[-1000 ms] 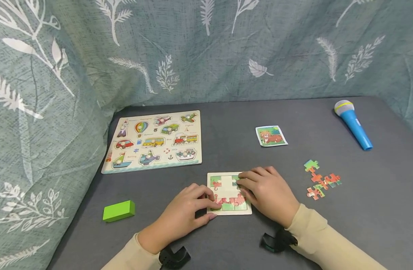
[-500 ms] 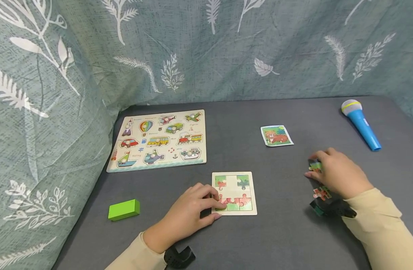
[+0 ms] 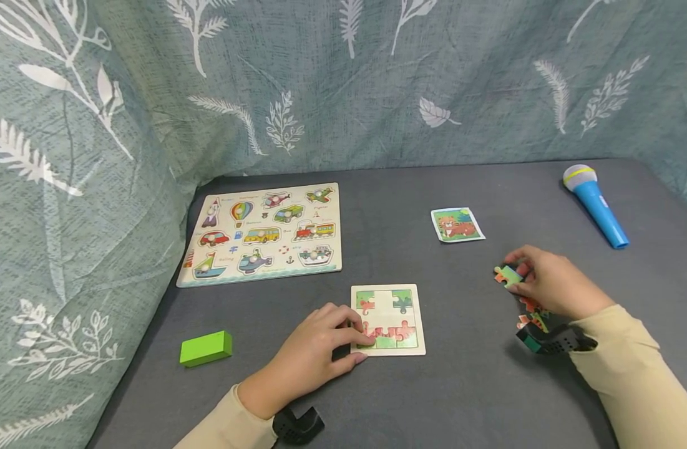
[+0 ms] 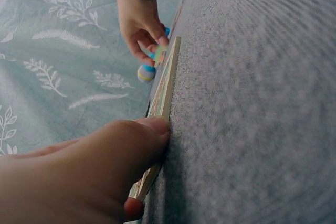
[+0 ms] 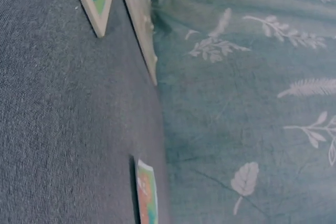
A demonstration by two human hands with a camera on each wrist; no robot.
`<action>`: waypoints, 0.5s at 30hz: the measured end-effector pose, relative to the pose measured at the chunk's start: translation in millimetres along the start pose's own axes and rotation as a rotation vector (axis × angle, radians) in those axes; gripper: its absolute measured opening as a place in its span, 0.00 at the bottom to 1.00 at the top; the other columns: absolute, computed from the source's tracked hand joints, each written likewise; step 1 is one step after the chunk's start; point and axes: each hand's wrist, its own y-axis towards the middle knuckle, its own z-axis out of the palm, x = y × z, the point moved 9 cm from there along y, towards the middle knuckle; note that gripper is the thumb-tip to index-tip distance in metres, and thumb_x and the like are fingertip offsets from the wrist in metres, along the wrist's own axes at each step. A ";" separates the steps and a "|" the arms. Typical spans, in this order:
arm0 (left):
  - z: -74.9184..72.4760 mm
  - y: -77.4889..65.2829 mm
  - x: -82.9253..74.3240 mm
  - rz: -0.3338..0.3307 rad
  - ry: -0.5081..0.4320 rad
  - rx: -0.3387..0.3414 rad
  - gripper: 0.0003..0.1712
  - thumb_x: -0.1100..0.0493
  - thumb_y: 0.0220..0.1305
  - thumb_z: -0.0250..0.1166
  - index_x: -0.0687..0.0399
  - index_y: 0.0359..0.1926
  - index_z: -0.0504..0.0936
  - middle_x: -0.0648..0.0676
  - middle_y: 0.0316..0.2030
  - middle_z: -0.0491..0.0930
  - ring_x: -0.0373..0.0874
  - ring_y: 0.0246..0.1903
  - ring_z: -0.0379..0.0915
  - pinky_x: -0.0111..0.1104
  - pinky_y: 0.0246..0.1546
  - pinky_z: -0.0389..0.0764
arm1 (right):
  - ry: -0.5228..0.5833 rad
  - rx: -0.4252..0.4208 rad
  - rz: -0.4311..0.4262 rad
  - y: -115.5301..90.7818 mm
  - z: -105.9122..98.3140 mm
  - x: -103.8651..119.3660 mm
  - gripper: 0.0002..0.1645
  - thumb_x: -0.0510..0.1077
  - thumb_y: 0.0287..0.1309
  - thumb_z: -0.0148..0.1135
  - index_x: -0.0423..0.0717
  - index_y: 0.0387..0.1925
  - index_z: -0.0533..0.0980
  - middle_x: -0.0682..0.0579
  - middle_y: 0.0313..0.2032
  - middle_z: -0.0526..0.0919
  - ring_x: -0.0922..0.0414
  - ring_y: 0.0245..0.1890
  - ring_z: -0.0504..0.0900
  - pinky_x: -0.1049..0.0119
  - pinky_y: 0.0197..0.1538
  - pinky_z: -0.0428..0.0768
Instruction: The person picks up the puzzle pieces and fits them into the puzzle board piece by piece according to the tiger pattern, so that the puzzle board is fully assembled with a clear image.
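Observation:
In the head view a small square jigsaw tray [image 3: 384, 307] holds several puzzle pieces along its bottom row and in both upper corners. My left hand [image 3: 317, 349] grips the tray's lower left corner, its thumb [image 4: 155, 125] against the front edge in the left wrist view. To the right, my right hand [image 3: 562, 284] pinches a green and orange puzzle piece [image 3: 508, 276] between thumb and fingers, just above the table. More loose puzzle pieces [image 3: 531, 318] lie beneath that hand, partly hidden by it and the wrist strap. The right wrist view shows neither the hand nor the piece.
A picture card [image 3: 458, 225] with an orange animal lies behind the tray. At the back left is a vehicle peg puzzle board [image 3: 270, 249]; a green block [image 3: 206, 349] sits in front of it. A blue toy microphone [image 3: 598, 209] lies at the far right.
My right hand has left the tray's right edge, gone right to the loose pieces and picked up the green and orange puzzle piece, now shifting slightly left. My left hand stays on the tray.

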 end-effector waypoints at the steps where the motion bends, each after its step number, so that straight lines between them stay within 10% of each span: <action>1: 0.6 0.4 0.1 -0.001 -0.002 0.001 0.14 0.55 0.61 0.80 0.43 0.49 0.92 0.43 0.48 0.77 0.38 0.44 0.70 0.36 0.45 0.77 | 0.009 0.009 -0.012 0.4 1.8 1.4 0.20 0.32 0.61 0.73 0.31 0.53 0.78 0.50 0.31 0.78 0.58 0.25 0.76 0.64 0.28 0.75; 8: 3.8 2.4 -0.3 0.005 -0.011 0.006 0.14 0.55 0.62 0.80 0.43 0.49 0.92 0.43 0.48 0.77 0.38 0.45 0.71 0.36 0.46 0.77 | 0.095 -0.058 -0.124 2.5 16.0 41.3 0.06 0.34 0.69 0.67 0.41 0.46 0.82 0.53 0.35 0.79 0.59 0.33 0.73 0.65 0.35 0.72; 15: 2.5 1.7 1.3 -0.006 -0.006 -0.002 0.14 0.55 0.60 0.80 0.42 0.48 0.92 0.42 0.48 0.77 0.38 0.43 0.70 0.36 0.45 0.76 | 0.489 -0.113 -0.154 7.3 51.7 97.1 0.12 0.33 0.68 0.68 0.41 0.50 0.78 0.52 0.38 0.86 0.55 0.34 0.82 0.66 0.36 0.80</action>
